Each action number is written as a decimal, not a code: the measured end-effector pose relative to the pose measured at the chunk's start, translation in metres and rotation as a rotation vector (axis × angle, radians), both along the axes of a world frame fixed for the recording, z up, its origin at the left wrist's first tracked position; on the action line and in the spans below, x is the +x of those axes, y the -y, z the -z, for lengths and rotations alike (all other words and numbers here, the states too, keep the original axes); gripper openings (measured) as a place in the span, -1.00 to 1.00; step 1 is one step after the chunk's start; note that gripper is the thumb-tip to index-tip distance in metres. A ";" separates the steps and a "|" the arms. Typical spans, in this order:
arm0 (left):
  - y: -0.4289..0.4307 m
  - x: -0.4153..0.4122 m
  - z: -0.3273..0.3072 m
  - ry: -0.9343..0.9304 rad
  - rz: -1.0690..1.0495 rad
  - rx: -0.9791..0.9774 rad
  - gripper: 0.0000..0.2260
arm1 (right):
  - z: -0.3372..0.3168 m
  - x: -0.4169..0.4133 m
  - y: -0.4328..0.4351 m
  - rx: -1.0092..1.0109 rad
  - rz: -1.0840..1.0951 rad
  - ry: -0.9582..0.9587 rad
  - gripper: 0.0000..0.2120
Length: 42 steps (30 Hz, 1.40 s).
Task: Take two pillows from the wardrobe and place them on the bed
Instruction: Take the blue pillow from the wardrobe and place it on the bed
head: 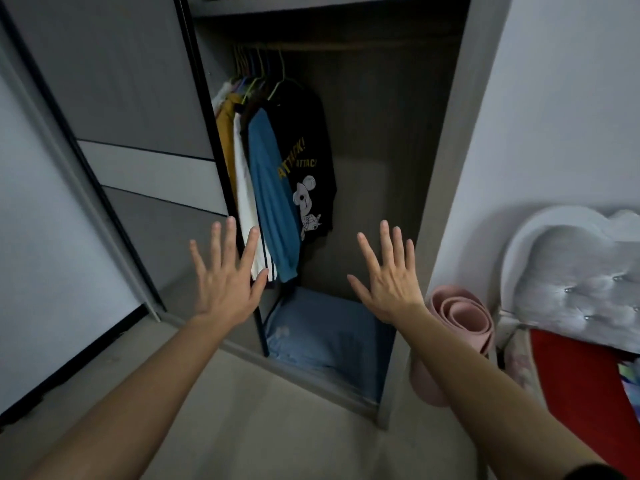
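Both hands, left hand (227,282) and right hand (389,284), spread wide (holding nothing).

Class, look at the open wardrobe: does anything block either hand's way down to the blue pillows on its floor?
Nothing visible. Left hand and right hand hover open above the blue pillows; hanging clothes end above them, leftward.

blue pillow (322,337), flat on wardrobe (446,168) floor
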<state>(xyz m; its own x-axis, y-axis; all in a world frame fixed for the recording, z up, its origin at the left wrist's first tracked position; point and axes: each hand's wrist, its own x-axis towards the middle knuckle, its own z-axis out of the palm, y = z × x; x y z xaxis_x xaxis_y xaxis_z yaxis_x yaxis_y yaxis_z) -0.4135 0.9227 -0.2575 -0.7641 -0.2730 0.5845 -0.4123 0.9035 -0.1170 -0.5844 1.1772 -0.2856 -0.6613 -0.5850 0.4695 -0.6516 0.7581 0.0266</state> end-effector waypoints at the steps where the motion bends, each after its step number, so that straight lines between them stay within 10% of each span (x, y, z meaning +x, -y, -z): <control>1: 0.013 -0.004 0.001 -0.002 0.012 -0.007 -0.34 | -0.003 -0.004 0.014 0.004 0.010 -0.013 -0.21; 15: 0.144 -0.126 0.036 0.106 0.285 0.031 -0.33 | 0.031 -0.046 0.127 -0.017 0.251 0.012 -0.21; 42: 0.206 -0.384 0.522 0.791 0.471 0.243 -0.24 | 0.510 -0.253 0.222 0.138 0.417 0.685 -0.19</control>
<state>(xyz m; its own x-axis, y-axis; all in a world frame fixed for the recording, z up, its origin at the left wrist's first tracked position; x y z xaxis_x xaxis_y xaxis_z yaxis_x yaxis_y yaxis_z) -0.7977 0.7167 -0.7797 -0.9764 0.1179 -0.1810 0.1186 0.9929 0.0071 -0.8372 0.9555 -0.7956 -0.9520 -0.2503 -0.1763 -0.2221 0.9610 -0.1650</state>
